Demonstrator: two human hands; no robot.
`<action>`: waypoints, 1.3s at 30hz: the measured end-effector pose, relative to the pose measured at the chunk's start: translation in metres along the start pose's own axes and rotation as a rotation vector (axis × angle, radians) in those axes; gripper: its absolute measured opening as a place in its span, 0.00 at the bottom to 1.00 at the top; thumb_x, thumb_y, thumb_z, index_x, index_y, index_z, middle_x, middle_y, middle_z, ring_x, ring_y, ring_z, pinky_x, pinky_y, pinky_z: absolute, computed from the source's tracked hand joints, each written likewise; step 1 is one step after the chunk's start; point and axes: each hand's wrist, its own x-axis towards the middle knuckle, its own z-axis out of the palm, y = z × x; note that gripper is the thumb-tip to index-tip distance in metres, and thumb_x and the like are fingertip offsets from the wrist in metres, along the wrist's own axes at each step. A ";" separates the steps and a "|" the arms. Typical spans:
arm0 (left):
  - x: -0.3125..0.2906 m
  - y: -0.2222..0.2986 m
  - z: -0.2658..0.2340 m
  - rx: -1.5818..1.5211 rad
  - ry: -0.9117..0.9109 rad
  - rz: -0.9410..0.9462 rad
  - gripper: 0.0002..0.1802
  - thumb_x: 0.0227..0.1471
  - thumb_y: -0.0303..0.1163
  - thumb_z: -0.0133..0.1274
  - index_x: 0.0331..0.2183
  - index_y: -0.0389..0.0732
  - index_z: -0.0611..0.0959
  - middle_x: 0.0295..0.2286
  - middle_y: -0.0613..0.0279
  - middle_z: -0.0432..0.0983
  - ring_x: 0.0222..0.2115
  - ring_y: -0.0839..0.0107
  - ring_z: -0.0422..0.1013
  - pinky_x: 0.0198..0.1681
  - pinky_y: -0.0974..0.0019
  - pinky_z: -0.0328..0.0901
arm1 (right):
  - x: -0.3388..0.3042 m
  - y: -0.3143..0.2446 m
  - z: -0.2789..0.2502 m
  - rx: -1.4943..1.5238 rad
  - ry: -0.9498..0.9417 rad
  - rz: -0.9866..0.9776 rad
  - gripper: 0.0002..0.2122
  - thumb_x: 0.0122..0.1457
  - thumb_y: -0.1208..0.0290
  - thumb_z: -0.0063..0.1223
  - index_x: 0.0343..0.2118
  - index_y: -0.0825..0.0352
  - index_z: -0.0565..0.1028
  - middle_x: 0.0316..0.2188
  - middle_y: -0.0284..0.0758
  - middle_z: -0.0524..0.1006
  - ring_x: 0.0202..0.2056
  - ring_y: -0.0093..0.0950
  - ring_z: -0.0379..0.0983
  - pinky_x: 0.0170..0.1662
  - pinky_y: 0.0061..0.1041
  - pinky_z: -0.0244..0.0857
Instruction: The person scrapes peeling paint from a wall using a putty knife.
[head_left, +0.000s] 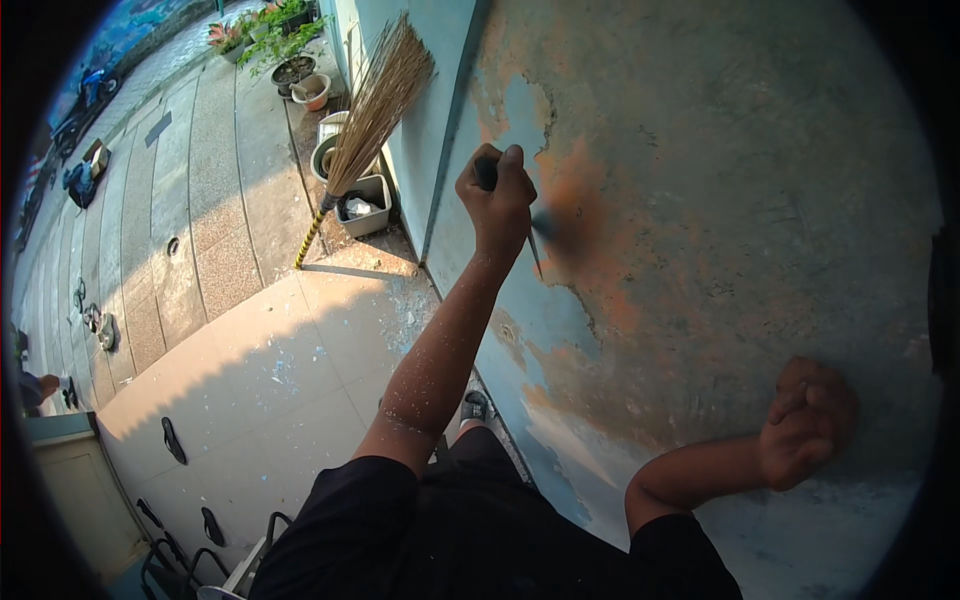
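My left hand (497, 205) is closed round the black handle (486, 172) of a scraper. Its thin blade (537, 250) points down along the wall, by the edge of the peeling paint. The wall (680, 160) carries patches of light blue paint (540, 290), bare grey plaster and orange stains. Lower on the right, my right hand (808, 425) is at the wall with its fingers curled in, and nothing shows in them. White specks dot my left forearm (440, 370).
A stick broom (375, 110) leans bristles-up by the wall corner, beside a grey bin (365, 207) and potted plants (292, 72). Paint flakes (285, 365) litter the tiled floor. Loose sandals (173, 440) lie to the left, near a chair (235, 570).
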 end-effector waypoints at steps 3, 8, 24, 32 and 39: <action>0.010 0.008 -0.018 -0.344 0.150 -0.034 0.18 0.60 0.29 0.48 0.19 0.46 0.64 0.10 0.70 0.58 0.08 0.80 0.53 0.10 0.70 0.46 | 0.003 -0.001 0.003 0.078 -0.009 0.051 0.25 0.69 0.53 0.35 0.49 0.74 0.73 0.30 0.46 0.74 0.16 0.22 0.57 0.19 0.26 0.49; 0.006 0.019 -0.016 -0.463 0.163 -0.002 0.17 0.61 0.30 0.46 0.21 0.48 0.63 0.10 0.74 0.50 0.09 0.81 0.50 0.13 0.71 0.47 | 0.007 0.000 -0.003 0.062 -0.051 0.026 0.23 0.67 0.51 0.40 0.42 0.70 0.76 0.36 0.47 0.77 0.14 0.22 0.62 0.14 0.21 0.51; 0.004 0.051 -0.001 -0.331 -0.009 0.017 0.16 0.58 0.28 0.46 0.20 0.47 0.62 0.10 0.72 0.51 0.08 0.80 0.49 0.11 0.70 0.47 | 0.009 0.003 0.003 0.020 -0.056 -0.008 0.24 0.70 0.55 0.34 0.51 0.72 0.73 0.35 0.48 0.76 0.15 0.22 0.58 0.18 0.24 0.49; -0.017 0.009 -0.009 -0.184 -0.007 -0.045 0.18 0.60 0.27 0.47 0.19 0.46 0.64 0.11 0.71 0.60 0.10 0.82 0.55 0.12 0.72 0.48 | 0.009 -0.003 0.003 0.062 -0.048 0.021 0.24 0.70 0.55 0.34 0.51 0.73 0.72 0.35 0.49 0.76 0.15 0.21 0.57 0.17 0.24 0.49; -0.019 0.011 -0.004 -0.233 0.081 -0.034 0.16 0.60 0.27 0.48 0.21 0.45 0.64 0.11 0.70 0.58 0.09 0.80 0.54 0.11 0.70 0.47 | 0.011 -0.004 0.005 0.139 -0.057 0.024 0.24 0.70 0.54 0.34 0.51 0.73 0.72 0.37 0.50 0.76 0.15 0.22 0.58 0.18 0.25 0.49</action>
